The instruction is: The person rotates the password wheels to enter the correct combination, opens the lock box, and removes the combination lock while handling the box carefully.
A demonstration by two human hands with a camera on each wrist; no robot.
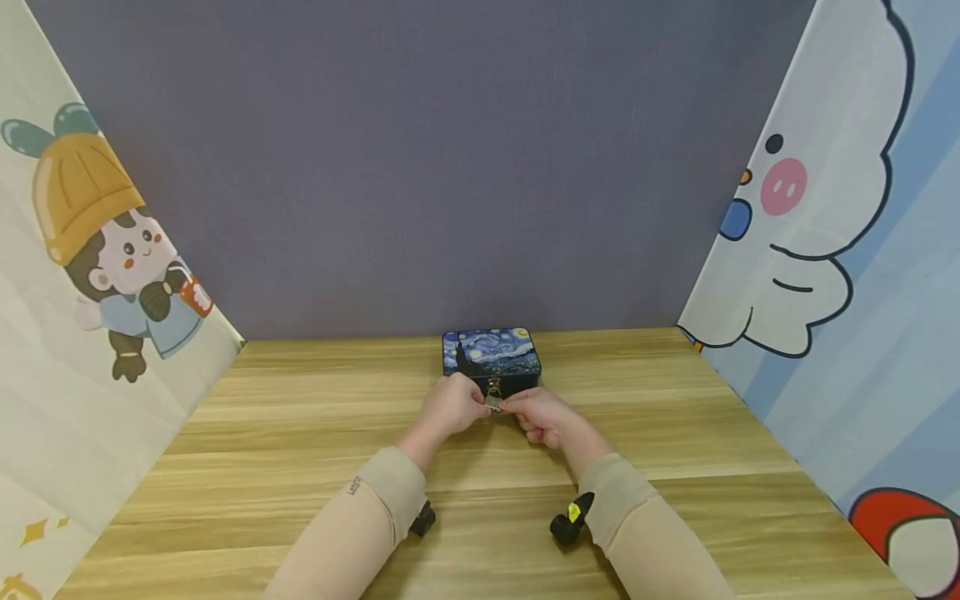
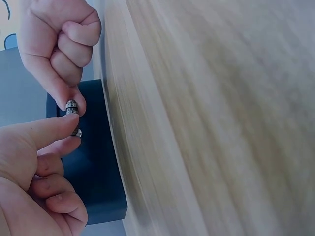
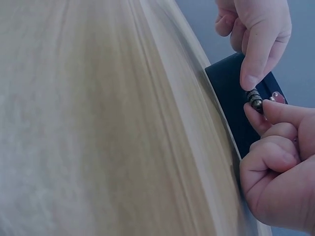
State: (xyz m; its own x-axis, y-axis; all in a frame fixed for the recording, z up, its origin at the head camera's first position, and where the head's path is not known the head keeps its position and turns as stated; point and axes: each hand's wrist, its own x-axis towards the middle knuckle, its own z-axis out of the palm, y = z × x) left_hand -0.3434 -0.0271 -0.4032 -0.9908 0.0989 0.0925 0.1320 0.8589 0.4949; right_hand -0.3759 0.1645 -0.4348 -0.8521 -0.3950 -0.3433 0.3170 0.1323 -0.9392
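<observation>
A small dark box [image 1: 491, 354] with a starry night painting on its lid stands near the back wall, its lid down. From the clasp on its front hangs a small metal combination padlock [image 1: 493, 402]. My left hand [image 1: 454, 405] pinches one end of this padlock between thumb and forefinger. At the other end, my right hand [image 1: 543, 414] pinches it the same way, its remaining fingers curled in. Number dials show on the padlock [image 2: 72, 107] between both hands in the left wrist view. Fingertips partly cover the padlock [image 3: 254, 100] in the right wrist view.
The box rests on a wood-grain table [image 1: 300, 433]. A dark grey panel [image 1: 465, 167] rises right behind it. Cartoon-printed sheets hang at the left [image 1: 90, 292] and right [image 1: 862, 333]. Black wrist devices [image 1: 572, 518] sit by the beige sleeves.
</observation>
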